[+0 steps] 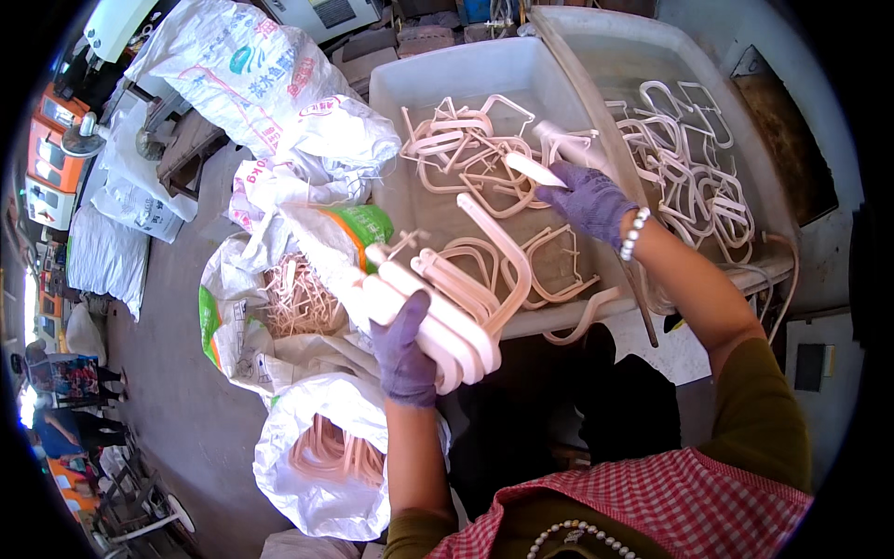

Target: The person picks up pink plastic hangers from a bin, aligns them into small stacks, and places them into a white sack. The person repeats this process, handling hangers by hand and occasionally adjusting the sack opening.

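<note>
Both my hands wear purple knit gloves. A stack of pale pink plastic handles (457, 328), bent at the ends, is gripped in my left hand (407, 356), thumb across the top. My right hand (590, 202) holds a pale pink plastic piece (534, 170) over the near plastic tub (464, 66); my fingers hide one end of it. Tangled pink molded plastic parts (454, 136) lie inside that tub, many still joined by thin sprues. One curved handle (587, 318) hangs over the tub's front rim.
A second tub (632, 28) on the right holds more tangled parts (688, 161). To the left, an open woven sack (234, 356) contains thin pink sprue scraps (304, 300); a white sack (279, 482) below contains curved handles (335, 447). A large printed sack (258, 77) stands behind.
</note>
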Demonstrator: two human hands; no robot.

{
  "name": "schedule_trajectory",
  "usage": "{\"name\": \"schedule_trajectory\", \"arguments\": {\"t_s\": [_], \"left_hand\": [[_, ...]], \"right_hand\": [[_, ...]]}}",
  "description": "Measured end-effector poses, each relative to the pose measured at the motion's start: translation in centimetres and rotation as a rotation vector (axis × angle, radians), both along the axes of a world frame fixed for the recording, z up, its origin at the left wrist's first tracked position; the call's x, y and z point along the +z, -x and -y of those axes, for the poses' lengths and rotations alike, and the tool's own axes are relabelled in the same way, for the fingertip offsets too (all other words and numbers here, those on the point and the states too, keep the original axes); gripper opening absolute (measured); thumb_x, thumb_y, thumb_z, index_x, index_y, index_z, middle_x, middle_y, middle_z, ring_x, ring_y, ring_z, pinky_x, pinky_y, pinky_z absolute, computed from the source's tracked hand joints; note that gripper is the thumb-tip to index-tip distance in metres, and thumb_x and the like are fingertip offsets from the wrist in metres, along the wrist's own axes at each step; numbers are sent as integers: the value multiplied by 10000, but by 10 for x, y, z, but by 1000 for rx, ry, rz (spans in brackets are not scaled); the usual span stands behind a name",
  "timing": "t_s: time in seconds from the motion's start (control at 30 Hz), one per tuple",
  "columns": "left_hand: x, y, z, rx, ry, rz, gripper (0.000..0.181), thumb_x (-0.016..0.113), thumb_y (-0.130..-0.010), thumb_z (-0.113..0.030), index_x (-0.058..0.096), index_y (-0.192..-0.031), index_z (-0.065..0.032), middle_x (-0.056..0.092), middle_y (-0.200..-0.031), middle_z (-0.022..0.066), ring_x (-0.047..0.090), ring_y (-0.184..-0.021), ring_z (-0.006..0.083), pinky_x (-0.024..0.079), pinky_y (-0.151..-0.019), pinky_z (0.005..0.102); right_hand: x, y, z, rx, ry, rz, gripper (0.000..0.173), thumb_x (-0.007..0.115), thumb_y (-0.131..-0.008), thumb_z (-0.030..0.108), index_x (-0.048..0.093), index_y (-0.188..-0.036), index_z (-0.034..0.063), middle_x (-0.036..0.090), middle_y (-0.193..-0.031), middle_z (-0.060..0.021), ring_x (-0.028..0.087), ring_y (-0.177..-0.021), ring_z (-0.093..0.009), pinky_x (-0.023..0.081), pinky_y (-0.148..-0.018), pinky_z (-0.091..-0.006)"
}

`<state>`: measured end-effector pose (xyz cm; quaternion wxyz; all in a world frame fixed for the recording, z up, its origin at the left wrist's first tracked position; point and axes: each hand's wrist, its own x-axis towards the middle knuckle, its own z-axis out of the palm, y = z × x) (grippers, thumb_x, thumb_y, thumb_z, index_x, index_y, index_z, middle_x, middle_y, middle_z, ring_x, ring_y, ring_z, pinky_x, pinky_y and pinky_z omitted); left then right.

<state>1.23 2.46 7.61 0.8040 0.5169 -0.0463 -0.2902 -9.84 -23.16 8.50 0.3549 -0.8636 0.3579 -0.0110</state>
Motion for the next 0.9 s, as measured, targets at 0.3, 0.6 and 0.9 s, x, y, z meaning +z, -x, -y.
{"name": "schedule_trajectory", "arguments": {"t_s": [0.3, 0.6, 0.9], "left_hand": [[30, 36, 23, -82, 114, 141, 492, 644, -827, -44, 448, -1277, -4, 528, -1172, 94, 526, -1066, 174, 431, -927, 315], [48, 58, 4, -286, 347, -336, 402, 541, -908, -173, 484, -1266, 1, 569, -1148, 102, 563, -1050, 211, 435, -929, 334], [59, 89, -17, -225, 105, 97, 372, 669, -813, -43, 561, -1166, -2, 599, -1074, 57, 578, -956, 154, 485, -834, 319]], "right_hand": [[-8, -6, -119, -46, -644, 710, 355, 503, -977, 284, 570, -1169, -7, 623, -934, -66, 568, -864, -105, 490, -785, -269], [22, 8, -145, 33, -632, 822, 374, 471, -991, 287, 558, -1199, -12, 627, -1035, -89, 578, -945, -125, 479, -838, -256], [46, 22, -150, 184, 37, 746, 373, 477, -965, 300, 570, -1210, 34, 624, -1037, -187, 610, -994, -301, 471, -886, -342]]}}
